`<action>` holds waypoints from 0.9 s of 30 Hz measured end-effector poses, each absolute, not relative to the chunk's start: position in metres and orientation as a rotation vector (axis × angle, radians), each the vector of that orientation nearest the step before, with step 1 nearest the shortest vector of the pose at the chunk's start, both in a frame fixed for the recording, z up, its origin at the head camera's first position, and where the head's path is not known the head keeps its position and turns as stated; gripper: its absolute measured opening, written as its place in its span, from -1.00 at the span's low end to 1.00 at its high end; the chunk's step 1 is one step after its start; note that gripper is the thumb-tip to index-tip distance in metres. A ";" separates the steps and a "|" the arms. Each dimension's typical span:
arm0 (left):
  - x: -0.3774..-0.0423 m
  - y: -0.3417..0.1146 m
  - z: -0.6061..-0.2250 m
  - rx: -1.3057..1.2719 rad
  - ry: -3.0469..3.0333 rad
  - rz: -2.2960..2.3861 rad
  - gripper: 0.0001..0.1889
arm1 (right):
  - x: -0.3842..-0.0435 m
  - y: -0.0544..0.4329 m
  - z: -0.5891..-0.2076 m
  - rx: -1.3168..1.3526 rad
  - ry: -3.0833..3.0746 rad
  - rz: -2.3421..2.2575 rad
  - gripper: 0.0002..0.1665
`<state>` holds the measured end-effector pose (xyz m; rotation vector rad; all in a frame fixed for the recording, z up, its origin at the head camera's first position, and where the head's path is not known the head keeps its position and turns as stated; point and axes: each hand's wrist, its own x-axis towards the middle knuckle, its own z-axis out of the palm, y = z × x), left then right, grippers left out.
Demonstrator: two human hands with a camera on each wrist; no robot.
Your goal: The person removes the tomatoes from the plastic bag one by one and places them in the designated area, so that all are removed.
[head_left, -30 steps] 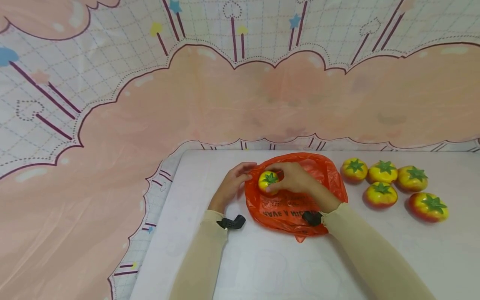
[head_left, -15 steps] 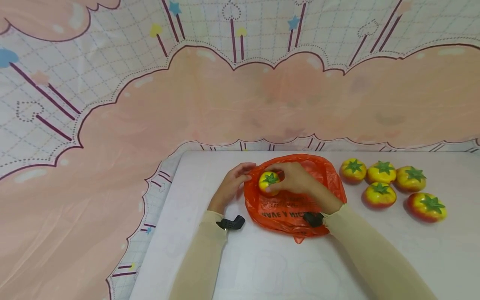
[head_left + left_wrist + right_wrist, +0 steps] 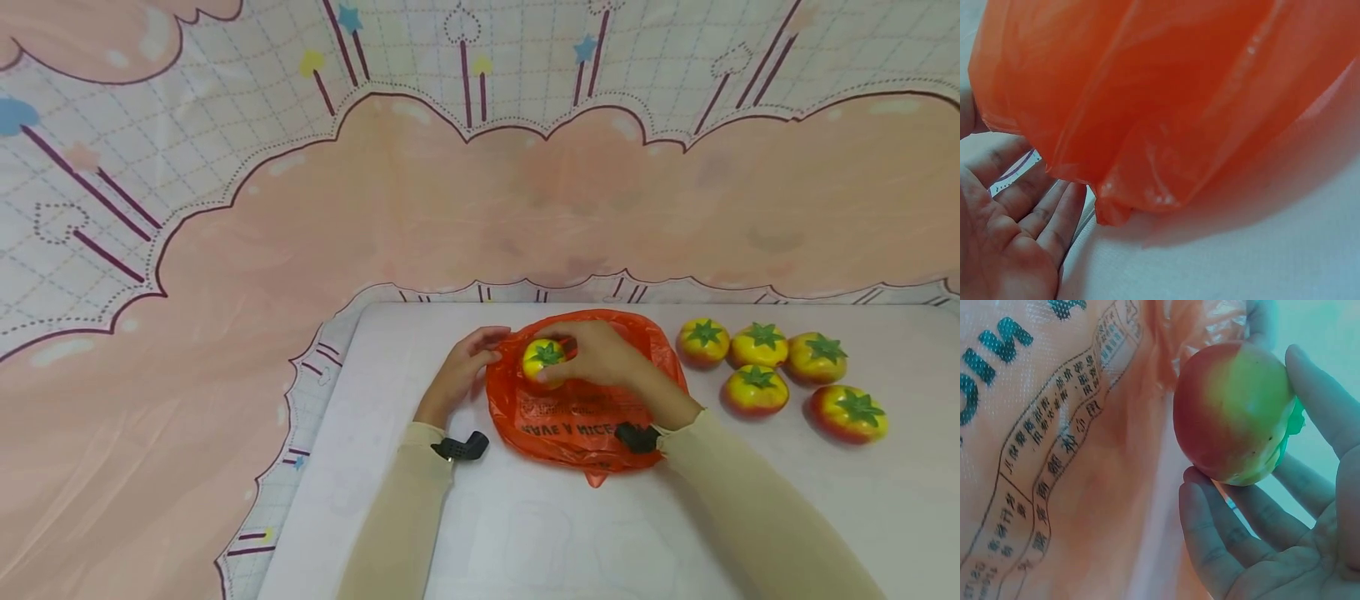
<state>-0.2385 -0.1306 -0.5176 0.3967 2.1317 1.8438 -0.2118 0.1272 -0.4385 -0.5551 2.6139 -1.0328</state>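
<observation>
In the head view a red plastic bag with printed lettering lies spread on the table. My right hand holds a red-and-yellow fruit with a green star-shaped top over the bag's left part. The right wrist view shows the thumb on one side of the fruit and fingers beneath it, close by the bag's printed side. At the bag's left rim is my left hand. Its fingers are extended and loosely spread along the bag's edge in the left wrist view, with the palm showing.
Several similar fruits stand in a loose group on the white table, right of the bag. A patterned cloth backdrop rises behind the table and runs down its left side. Each wrist wears a small black camera.
My right hand has shifted slightly to the right with the fruit still in its grasp. The left hand stays at the bag's left rim.
</observation>
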 end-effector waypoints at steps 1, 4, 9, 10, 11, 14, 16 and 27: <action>-0.238 -0.130 -0.517 0.396 2.132 1.845 -0.56 | -0.211 0.129 -0.437 -0.551 2.620 -1.034 -0.23; -0.238 -0.130 -0.516 0.387 2.137 1.852 -0.56 | -0.209 0.133 -0.432 -0.546 2.638 -1.034 -0.21; -0.237 -0.131 -0.516 0.388 2.140 1.871 -0.54 | -0.206 0.140 -0.426 -0.537 2.658 -1.043 -0.15; -0.237 -0.131 -0.516 0.387 2.138 1.874 -0.54 | -0.206 0.141 -0.426 -0.530 2.659 -1.045 -0.15; -0.237 -0.131 -0.516 0.387 2.134 1.877 -0.53 | -0.206 0.143 -0.425 -0.522 2.660 -1.049 -0.15; -0.237 -0.132 -0.517 0.387 2.124 1.887 -0.53 | -0.205 0.149 -0.425 -0.505 2.668 -1.053 -0.16; -0.237 -0.132 -0.518 0.386 2.116 1.896 -0.54 | -0.204 0.154 -0.423 -0.488 2.682 -1.043 -0.17; -0.238 -0.131 -0.519 0.382 2.072 1.974 -0.56 | -0.195 0.183 -0.412 -0.458 2.731 -1.009 -0.08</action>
